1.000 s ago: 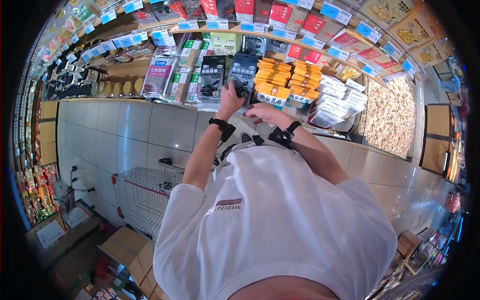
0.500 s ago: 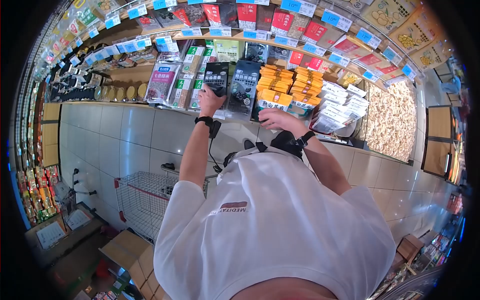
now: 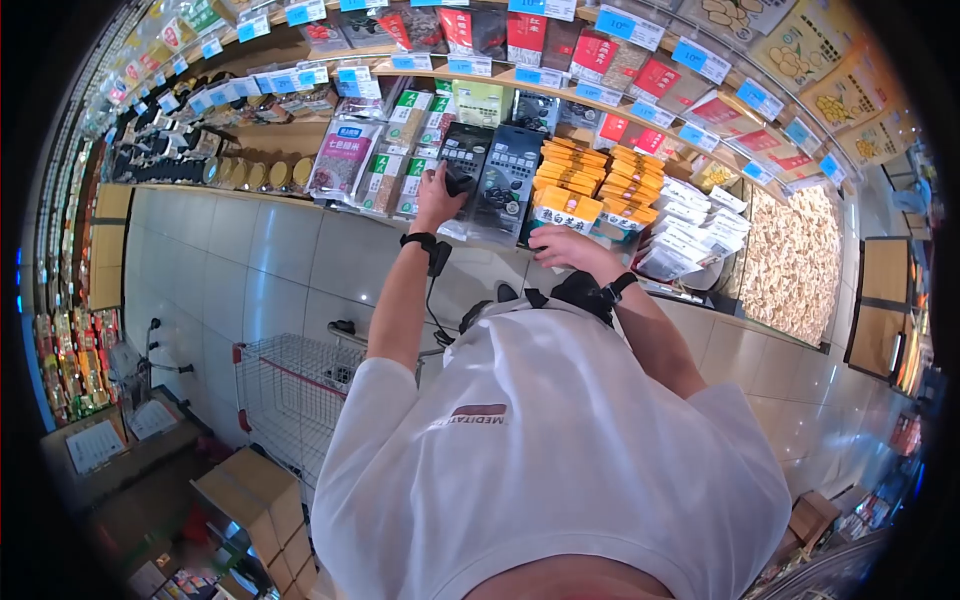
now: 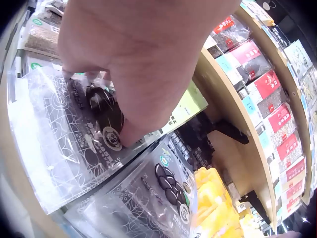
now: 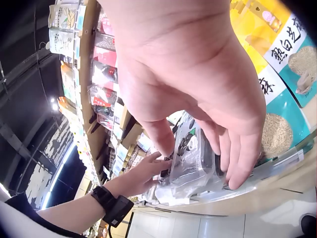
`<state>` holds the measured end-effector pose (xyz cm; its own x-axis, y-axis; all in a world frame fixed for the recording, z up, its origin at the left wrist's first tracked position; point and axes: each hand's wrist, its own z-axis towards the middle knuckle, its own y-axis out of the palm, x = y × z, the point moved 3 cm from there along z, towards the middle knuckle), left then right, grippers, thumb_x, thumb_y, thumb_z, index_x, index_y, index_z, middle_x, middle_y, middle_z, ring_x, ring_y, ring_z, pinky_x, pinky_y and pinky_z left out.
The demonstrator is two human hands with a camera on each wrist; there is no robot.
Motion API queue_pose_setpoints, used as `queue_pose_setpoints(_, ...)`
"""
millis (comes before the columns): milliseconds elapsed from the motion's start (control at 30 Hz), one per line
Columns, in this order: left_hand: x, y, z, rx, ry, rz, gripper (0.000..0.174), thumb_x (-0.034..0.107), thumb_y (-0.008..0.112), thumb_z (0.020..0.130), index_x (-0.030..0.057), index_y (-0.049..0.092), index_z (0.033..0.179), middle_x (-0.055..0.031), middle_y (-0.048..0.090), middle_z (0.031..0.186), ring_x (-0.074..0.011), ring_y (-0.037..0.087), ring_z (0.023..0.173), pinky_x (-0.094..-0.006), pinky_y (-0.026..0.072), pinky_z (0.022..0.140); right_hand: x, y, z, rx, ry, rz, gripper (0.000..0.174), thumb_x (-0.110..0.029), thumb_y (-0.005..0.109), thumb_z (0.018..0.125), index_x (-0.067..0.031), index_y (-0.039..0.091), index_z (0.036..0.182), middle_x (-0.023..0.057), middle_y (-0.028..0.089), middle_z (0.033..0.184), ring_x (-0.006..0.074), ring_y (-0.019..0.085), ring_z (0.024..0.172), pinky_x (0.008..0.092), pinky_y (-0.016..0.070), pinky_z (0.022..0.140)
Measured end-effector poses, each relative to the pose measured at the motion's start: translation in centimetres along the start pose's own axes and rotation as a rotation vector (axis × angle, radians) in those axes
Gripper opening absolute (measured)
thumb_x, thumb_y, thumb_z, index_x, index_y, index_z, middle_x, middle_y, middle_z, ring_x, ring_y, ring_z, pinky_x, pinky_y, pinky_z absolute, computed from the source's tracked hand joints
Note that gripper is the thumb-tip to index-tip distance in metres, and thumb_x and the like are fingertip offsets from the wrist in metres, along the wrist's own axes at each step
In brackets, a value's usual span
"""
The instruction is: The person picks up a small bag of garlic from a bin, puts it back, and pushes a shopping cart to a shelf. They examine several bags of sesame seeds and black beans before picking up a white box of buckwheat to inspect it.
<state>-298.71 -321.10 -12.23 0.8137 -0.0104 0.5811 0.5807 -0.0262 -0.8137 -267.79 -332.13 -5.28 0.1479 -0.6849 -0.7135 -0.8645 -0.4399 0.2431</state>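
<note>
Two black bags with pictures of dark beans lie side by side at the shelf's front. My left hand [image 3: 438, 200] grips the left black bag [image 4: 64, 139], thumb on its printed front and fingers at its far side. The right black bag [image 3: 507, 185] lies beside it, apart from that hand. My right hand [image 3: 578, 250] hovers by the front edge, below the orange sesame packets [image 3: 567, 205], with loosely bent fingers and nothing held. In the right wrist view its thumb and fingers overlap the clear-edged right black bag [image 5: 190, 158].
Green-and-white grain bags [image 3: 382, 180] and a purple-labelled bag [image 3: 343, 160] stand to the left. White packets [image 3: 690, 225] and a bin of pale dried pieces [image 3: 790, 250] are at the right. A priced shelf [image 3: 540, 76] overhangs. A wire shopping cart [image 3: 290, 390] stands behind on the left.
My left hand has moved left from the right black bag onto the left one and holds it. My right hand has drawn rightward from the right bag's lower edge towards the sesame packets.
</note>
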Motion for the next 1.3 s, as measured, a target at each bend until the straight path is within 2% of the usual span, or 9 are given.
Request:
queue_pose_setpoints(200, 0.7, -1.0, 0.1, -0.003, -0.001, -0.102, 0.086, 0.021, 0.084, 0.072, 0.0016, 0.046, 0.146, -0.0267, 0.054, 0.127, -0.0439, 0.053, 0.121, -0.0463, 0.0451, 0.106, -0.7, 1.4, 1.9, 0.052, 0.063, -0.031, 0.083, -0.029, 0.072, 0.091, 0.0057, 0.030, 0.154, 0.0199, 0.053, 0.138, 0.0316, 0.058, 0.123, 0.0409, 0.0521, 0.099)
queue_pose_setpoints(333, -1.1, -2.7, -1.0, 0.265, 0.022, -0.172, 0.064, 0.015, 0.078, 0.077, -0.0073, 0.051, 0.131, -0.0284, 0.058, 0.116, -0.0460, 0.054, 0.115, -0.0488, 0.0464, 0.101, -1.0, 1.6, 2.2, 0.051, 0.065, -0.132, 0.089, -0.032, 0.071, 0.091, 0.0071, 0.024, 0.156, 0.0214, 0.052, 0.140, 0.0329, 0.055, 0.128, 0.0429, 0.0503, 0.102)
queue_pose_setpoints(433, -4.5, -5.4, -2.2, 0.456, -0.154, 0.025, 0.051, 0.015, 0.076, 0.078, -0.0046, 0.055, 0.120, -0.0271, 0.057, 0.114, -0.0460, 0.057, 0.111, -0.0498, 0.0480, 0.098, -1.4, 0.9, -0.3, 0.057, 0.010, -0.120, 0.083, -0.033, 0.070, 0.092, 0.0076, 0.031, 0.153, 0.0203, 0.053, 0.138, 0.0321, 0.059, 0.123, 0.0424, 0.0519, 0.100)
queue_pose_setpoints(500, -7.6, -6.2, -3.4, 0.535, -0.487, 0.194, 0.044, 0.018, 0.075, 0.079, -0.0024, 0.056, 0.113, -0.0252, 0.057, 0.114, -0.0448, 0.058, 0.109, -0.0502, 0.0494, 0.095, -1.7, 0.3, -1.1, 0.112, 0.035, -0.119, 0.068, -0.033, 0.071, 0.094, 0.0020, 0.044, 0.146, 0.0128, 0.059, 0.131, 0.0251, 0.062, 0.118, 0.0360, 0.0540, 0.094)
queue_pose_setpoints(633, -10.9, -6.8, -4.0, 0.455, -0.236, 0.237, 0.047, 0.024, 0.073, 0.080, -0.0023, 0.055, 0.115, -0.0240, 0.058, 0.116, -0.0446, 0.056, 0.113, -0.0500, 0.0492, 0.096, -1.2, -1.0, -1.4, 0.130, 0.088, -0.188, 0.068, -0.040, 0.070, 0.094, -0.0010, 0.047, 0.145, 0.0119, 0.058, 0.131, 0.0237, 0.061, 0.116, 0.0374, 0.0521, 0.096)
queue_pose_setpoints(767, -10.9, -6.3, -2.8, 0.386, -0.298, 0.245, 0.048, 0.023, 0.073, 0.080, -0.0016, 0.055, 0.115, -0.0231, 0.057, 0.116, -0.0436, 0.054, 0.116, -0.0496, 0.0478, 0.098, 0.0, -2.4, -1.2, 0.159, 0.097, -0.186, 0.070, -0.042, 0.070, 0.094, 0.0007, 0.049, 0.144, 0.0162, 0.059, 0.130, 0.0272, 0.062, 0.116, 0.0375, 0.0530, 0.094)
queue_pose_setpoints(1067, -9.0, -6.5, -3.5, 0.364, -0.416, 0.274, 0.061, 0.029, 0.078, 0.072, -0.0039, 0.053, 0.116, -0.0263, 0.053, 0.125, -0.0436, 0.054, 0.118, -0.0496, 0.0465, 0.102, 0.7, -2.8, -1.3, 0.185, 0.128, -0.098, 0.053, -0.028, 0.069, 0.094, -0.0002, 0.053, 0.138, 0.0115, 0.064, 0.122, 0.0258, 0.067, 0.107, 0.0370, 0.0556, 0.092)
queue_pose_setpoints(1167, -9.1, -6.8, -3.9, 0.291, -0.396, 0.254, 0.076, 0.033, 0.086, 0.066, -0.0039, 0.050, 0.123, -0.0243, 0.051, 0.126, -0.0434, 0.054, 0.117, -0.0495, 0.0485, 0.099, 0.6, -2.8, -1.0, 0.113, 0.108, -0.078, 0.045, -0.026, 0.068, 0.095, -0.0018, 0.058, 0.132, 0.0102, 0.066, 0.119, 0.0234, 0.067, 0.108, 0.0360, 0.0555, 0.091)
queue_pose_setpoints(1300, -5.7, -10.7, -6.3, 0.278, -0.429, 0.138, 0.069, 0.041, 0.085, 0.065, -0.0077, 0.065, 0.109, -0.0255, 0.062, 0.114, -0.0422, 0.057, 0.115, -0.0467, 0.0501, 0.098, -0.3, -2.7, -0.5, 0.119, 0.095, -0.206, 0.040, -0.029, 0.066, 0.094, -0.0030, 0.063, 0.125, 0.0077, 0.066, 0.112, 0.0196, 0.067, 0.100, 0.0322, 0.0544, 0.085)
